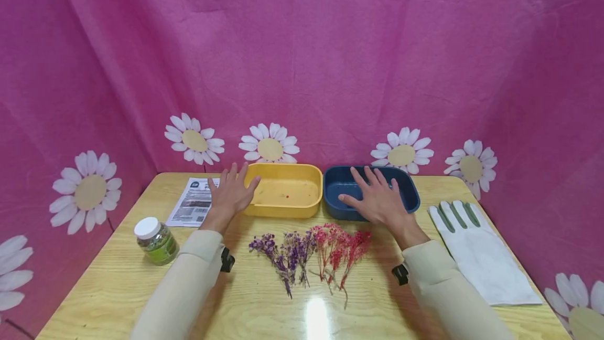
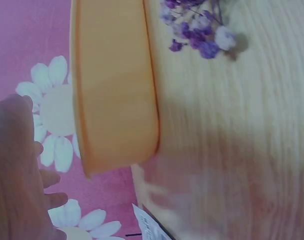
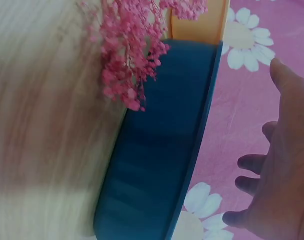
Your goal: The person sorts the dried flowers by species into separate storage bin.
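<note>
My left hand [image 1: 231, 195], fingers spread, is held by the left end of a yellow bin [image 1: 283, 211] and holds nothing. Over the dark blue bin [image 1: 410, 198] my right hand [image 1: 379, 201] is also spread, with nothing in it. In the wrist views both hands look raised above the bins' rims. Between my forearms, small bunches of purple dried flowers [image 1: 292, 251] lie in front of the yellow bin. Beside them on the right lie bunches of pink-red dried flowers [image 1: 335, 245], their stems pointing toward me.
A jar with a white lid [image 1: 147, 228] and green label stands at the left, near a printed sheet [image 1: 191, 206]. White gloves with green-striped fingers [image 1: 486, 256] lie at the right edge of the wooden table [image 1: 264, 319]. A magenta daisy-print cloth [image 1: 292, 67] hangs behind and beside it.
</note>
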Demonstrator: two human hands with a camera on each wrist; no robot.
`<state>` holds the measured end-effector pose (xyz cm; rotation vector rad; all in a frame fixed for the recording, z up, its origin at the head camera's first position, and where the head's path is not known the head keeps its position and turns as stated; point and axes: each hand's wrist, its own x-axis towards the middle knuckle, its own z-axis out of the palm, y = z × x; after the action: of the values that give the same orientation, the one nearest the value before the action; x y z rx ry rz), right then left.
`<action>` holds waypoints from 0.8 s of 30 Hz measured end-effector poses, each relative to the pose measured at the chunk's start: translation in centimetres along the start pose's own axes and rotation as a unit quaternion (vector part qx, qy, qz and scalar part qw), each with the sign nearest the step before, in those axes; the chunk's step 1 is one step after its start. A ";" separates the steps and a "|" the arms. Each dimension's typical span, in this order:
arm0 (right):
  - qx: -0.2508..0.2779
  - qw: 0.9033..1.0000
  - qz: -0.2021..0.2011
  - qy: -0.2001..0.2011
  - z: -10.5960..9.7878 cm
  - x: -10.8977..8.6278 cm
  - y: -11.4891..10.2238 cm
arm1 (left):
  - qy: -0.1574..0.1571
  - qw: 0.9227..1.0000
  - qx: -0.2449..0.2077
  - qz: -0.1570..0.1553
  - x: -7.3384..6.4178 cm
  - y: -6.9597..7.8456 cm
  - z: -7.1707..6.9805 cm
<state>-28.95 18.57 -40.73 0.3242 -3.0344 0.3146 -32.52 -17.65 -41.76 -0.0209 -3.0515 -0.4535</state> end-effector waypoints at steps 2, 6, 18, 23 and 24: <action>0.001 1.000 0.000 0.003 0.2 -0.4 -0.2 | -0.004 1.000 -0.009 -0.006 -0.1 -0.3 0.2; 0.004 1.000 -0.002 0.011 0.5 -1.3 -0.6 | -0.008 1.000 -0.025 -0.015 -0.3 -0.8 0.6; 0.019 0.999 -0.025 0.043 1.2 -3.9 -1.7 | -0.005 0.996 -0.080 -0.032 -0.2 -2.2 1.8; 0.046 0.996 -0.038 0.070 1.5 -5.2 -1.9 | -0.017 0.994 -0.106 -0.029 -0.2 -2.6 1.9; 0.053 0.995 -0.039 0.075 1.6 -5.4 -1.9 | -0.016 0.993 -0.116 -0.026 -0.1 -2.7 2.0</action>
<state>-23.37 17.53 -42.45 0.4069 -2.8553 0.4736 -32.54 -19.69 -44.45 0.0424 -3.0168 -0.8163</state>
